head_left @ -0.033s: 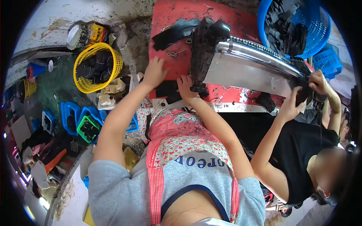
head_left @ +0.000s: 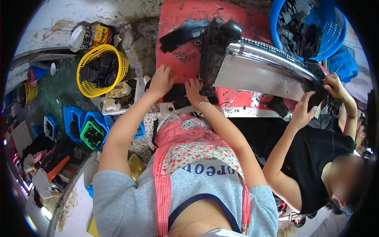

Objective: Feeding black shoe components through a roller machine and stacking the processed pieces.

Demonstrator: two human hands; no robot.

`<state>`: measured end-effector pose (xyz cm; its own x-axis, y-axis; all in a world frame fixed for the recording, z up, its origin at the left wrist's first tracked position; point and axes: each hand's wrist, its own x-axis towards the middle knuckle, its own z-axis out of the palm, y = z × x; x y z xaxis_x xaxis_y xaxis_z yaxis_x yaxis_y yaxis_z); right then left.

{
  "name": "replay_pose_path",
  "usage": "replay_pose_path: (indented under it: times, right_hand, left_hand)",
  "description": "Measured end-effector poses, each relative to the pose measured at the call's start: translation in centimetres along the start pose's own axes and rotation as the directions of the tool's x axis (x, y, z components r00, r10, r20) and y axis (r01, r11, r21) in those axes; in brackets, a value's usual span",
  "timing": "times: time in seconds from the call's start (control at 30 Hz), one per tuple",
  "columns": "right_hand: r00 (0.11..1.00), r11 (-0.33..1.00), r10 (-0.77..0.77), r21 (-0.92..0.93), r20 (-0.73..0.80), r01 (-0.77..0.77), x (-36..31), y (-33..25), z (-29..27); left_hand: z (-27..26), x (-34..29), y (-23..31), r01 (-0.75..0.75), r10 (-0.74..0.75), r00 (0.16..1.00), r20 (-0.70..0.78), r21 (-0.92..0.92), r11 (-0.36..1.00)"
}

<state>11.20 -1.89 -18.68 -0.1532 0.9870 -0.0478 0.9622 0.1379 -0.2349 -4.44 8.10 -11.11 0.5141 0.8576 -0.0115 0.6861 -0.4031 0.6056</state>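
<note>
- Machine: lies across the red table; black end on the left, shiny roller running right, pale plate below it.
- Black piece: flat at the table's near edge, between the person's hands, left of the machine's black end.
- Left hand: at the table's left edge, fingers part-curled, fingertips near the black piece. Cannot tell if it grips anything.
- Right hand: palm down at the black piece's right side, fingers nearly straight, just beside the machine's black end. Cannot tell if it grips or only rests.
- Black strips: heaped beyond the hands, string just below them.
- Co-worker: black top, right side; both hands at the machine's far right end, dark item there, kind unclear.
- Blue basket: upper right, dark pieces inside.
- Yellow basket: left of the table, dark pieces inside.
- Green bin: lower left, dark pieces too.
</note>
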Motion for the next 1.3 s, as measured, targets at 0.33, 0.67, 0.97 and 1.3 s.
replay_pose_path:
  times: [0.33,0.67,0.97,1.3]
  right_hand:
    - [0.924,0.927,-0.283,0.175,-0.257,0.333,2.7,-1.0,-3.8]
    - [0.971,0.984,-0.077,0.176,0.227,0.037,-2.9,0.3,-2.3]
    - [0.931,0.982,-0.151,0.161,0.333,0.102,-3.5,-2.3,-8.1]
    - [0.674,0.706,-0.425,0.687,0.604,-0.17,-5.2,4.1,-25.3]
  left_hand:
    - [-0.8,-11.0,1.9,0.239,-0.25,0.963,-0.097,-0.108,0.965]
    - [0.6,-12.1,0.8,0.283,-0.294,0.942,-0.158,-0.088,0.955]
    - [-1.1,-5.8,6.0,-0.321,0.248,0.9,0.359,0.162,0.933]
    - [-7.1,-1.8,11.1,0.248,0.281,0.318,0.905,-0.366,0.897]
